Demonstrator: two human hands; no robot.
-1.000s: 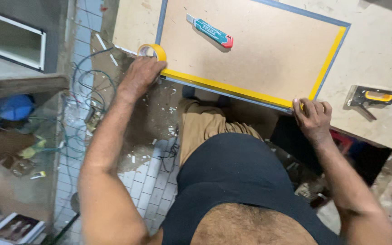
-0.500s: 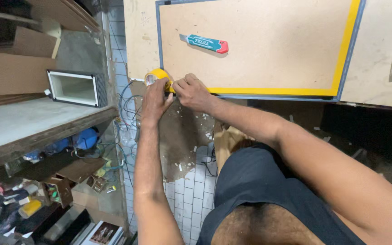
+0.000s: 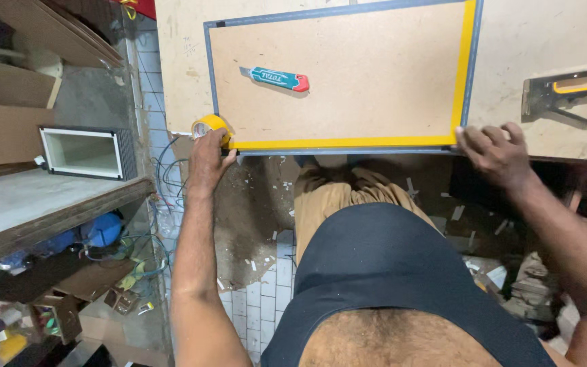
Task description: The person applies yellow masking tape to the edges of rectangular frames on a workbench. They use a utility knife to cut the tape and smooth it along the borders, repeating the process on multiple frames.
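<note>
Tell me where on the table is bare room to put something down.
The board is bare between the knife and the yellow tape on its right edge. Bare table lies above the stapler. Crowded: left hand with tape roll, right hand at the corner.

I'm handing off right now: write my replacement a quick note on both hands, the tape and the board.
Left hand grips the yellow tape roll at the near-left corner of the framed brown fibreboard panel. Right hand presses on the near-right corner. Yellow tape strip covers the near and right edges; the left and far edges show bare grey frame. Teal utility knife lies on the panel, black staple gun on the bench to the right.
</note>
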